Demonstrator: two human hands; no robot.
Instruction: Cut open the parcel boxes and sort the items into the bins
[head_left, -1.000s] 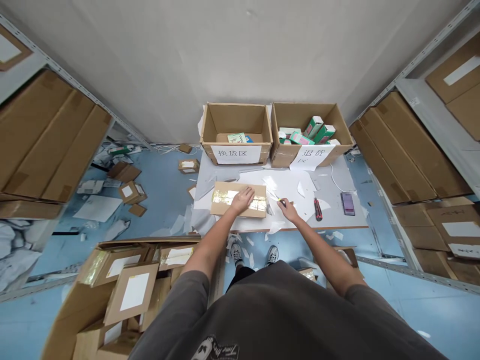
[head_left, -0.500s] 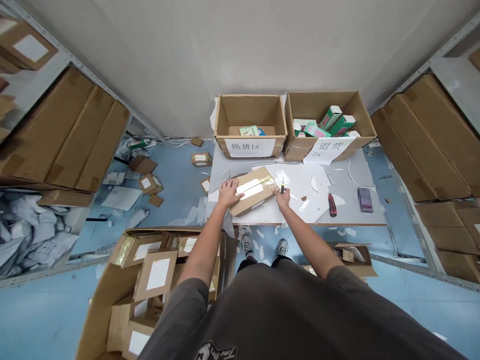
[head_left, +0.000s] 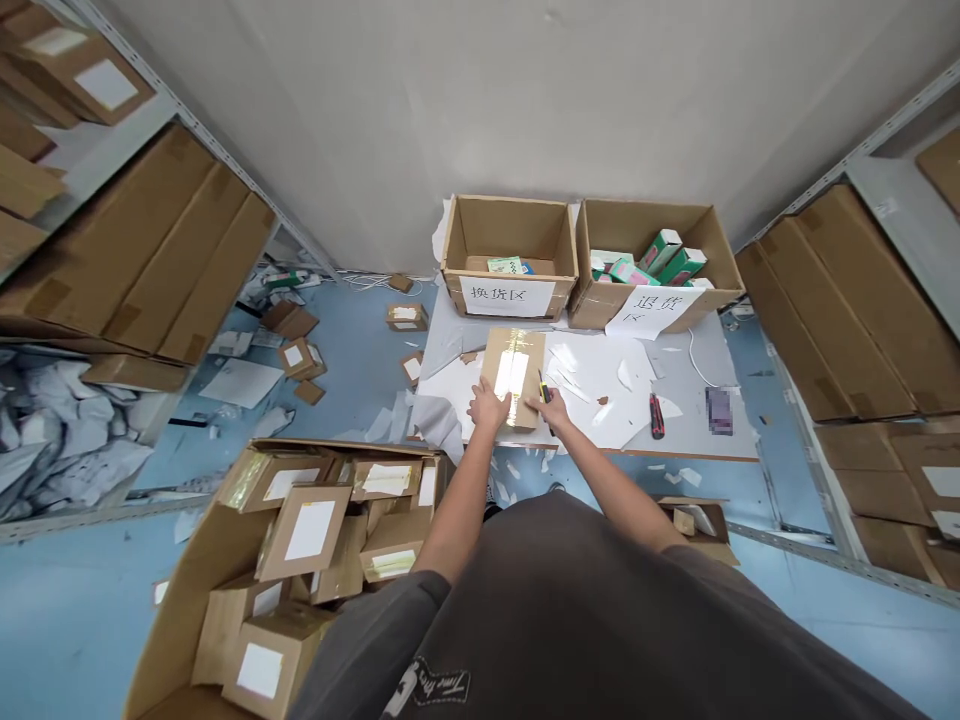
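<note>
A taped cardboard box with a white label lies on the white table, its long side running away from me. My left hand grips the box at its near left corner, thumb toward the top. At the near right corner, my right hand is closed around a slim yellow-and-black box cutter that points away from me. The fingers of that hand also touch the side of the box. A red-and-black box cutter lies apart on the table to the right.
Two open cartons with paper signs stand at the table's back: the left carton and the right carton, which holds green boxes. Paper scraps and a phone-like object lie on the table. A large carton of parcels stands front left.
The cardboard box has turned from slanting to pointing straight away from me. My left hand has moved from its upper left side to the near left corner. The box cutter stays in my right hand.
</note>
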